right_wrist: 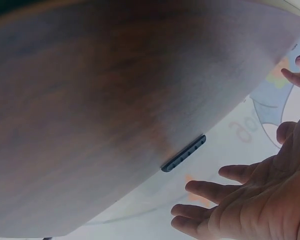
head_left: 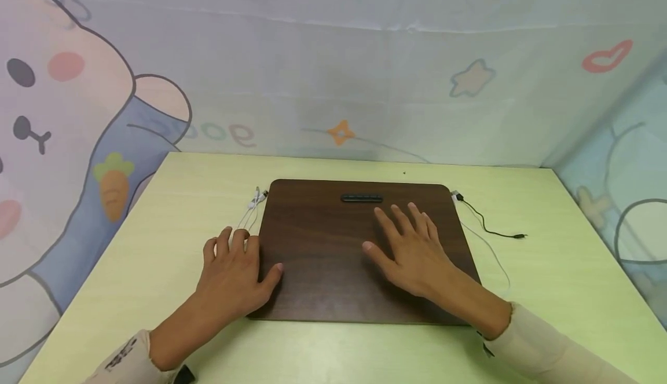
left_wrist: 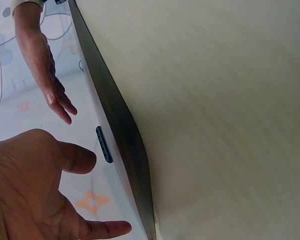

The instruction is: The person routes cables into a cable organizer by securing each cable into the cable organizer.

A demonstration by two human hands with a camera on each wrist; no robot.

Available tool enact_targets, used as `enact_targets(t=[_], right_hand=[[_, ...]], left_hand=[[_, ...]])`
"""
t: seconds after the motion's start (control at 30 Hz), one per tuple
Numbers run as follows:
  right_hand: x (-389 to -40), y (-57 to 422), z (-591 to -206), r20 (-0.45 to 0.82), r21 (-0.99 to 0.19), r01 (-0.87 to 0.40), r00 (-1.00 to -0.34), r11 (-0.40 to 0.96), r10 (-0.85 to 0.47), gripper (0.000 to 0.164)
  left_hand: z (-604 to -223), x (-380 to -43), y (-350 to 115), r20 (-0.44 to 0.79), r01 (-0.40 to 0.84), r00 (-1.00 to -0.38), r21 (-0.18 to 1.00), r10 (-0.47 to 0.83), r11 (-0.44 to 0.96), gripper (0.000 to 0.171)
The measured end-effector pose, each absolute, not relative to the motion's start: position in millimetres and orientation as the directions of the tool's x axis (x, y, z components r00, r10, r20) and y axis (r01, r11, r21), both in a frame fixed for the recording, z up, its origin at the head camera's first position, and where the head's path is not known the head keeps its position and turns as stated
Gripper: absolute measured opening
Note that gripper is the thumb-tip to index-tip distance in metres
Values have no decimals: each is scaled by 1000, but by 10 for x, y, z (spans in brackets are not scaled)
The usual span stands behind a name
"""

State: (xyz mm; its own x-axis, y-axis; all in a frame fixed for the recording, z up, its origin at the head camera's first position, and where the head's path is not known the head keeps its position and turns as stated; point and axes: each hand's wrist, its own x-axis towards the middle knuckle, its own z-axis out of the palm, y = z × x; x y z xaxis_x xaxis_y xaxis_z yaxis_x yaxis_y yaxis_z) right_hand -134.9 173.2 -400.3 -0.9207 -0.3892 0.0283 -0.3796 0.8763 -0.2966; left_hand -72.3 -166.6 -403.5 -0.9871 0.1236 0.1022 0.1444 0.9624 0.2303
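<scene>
A dark brown wood-grain board [head_left: 323, 245] lies flat on the pale table. Near its far edge sits a narrow black strip [head_left: 362, 198], whose row of small notches shows in the right wrist view [right_wrist: 184, 153]. My left hand [head_left: 231, 274] is at the board's left side, fingers spread, thumb over the board; it grips nothing. Above the right half of the board, my right hand [head_left: 417, 256] has its fingers extended toward the strip, apart from it. The right wrist view shows this hand [right_wrist: 270, 200] holding nothing. Whether either palm touches the board is unclear.
White cables [head_left: 252, 204] with plugs lie beside the board's far left corner. At its right, a short black cable [head_left: 484, 222] and a thin white cable [head_left: 495, 253] lie on the table [head_left: 563, 291]. A printed cloth [head_left: 333, 71] hangs behind.
</scene>
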Motion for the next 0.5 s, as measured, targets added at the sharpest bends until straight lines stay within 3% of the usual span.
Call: enact_targets(t=[0.5], right_hand=[[-1366,1741,-4024,27,-292,-380,-920,878,-390,81]], left_hand=[[-4040,-702,-1736,100,126,-989,216,106,968,53]])
